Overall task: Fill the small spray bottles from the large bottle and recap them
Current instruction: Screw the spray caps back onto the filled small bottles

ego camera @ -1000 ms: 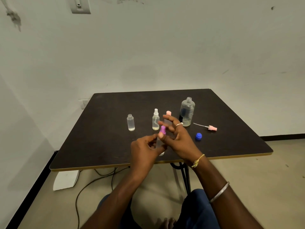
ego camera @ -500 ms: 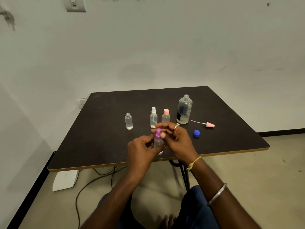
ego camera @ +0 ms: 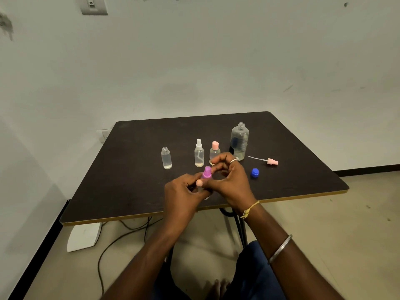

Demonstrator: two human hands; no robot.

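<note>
A purple-capped small bottle [ego camera: 207, 172] is held upright; the large bottle [ego camera: 239, 141] stands uncapped.

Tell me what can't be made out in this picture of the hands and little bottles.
All in the head view:
- Purple-capped bottle: its body and fill level are covered by the left hand and the right hand.
- Pink-capped bottle: its base is behind the right hand's fingers.
- Large bottle: the label is too small to read.

Matt dark table [ego camera: 140, 191], clear plastic bottles [ego camera: 166, 158]
</note>
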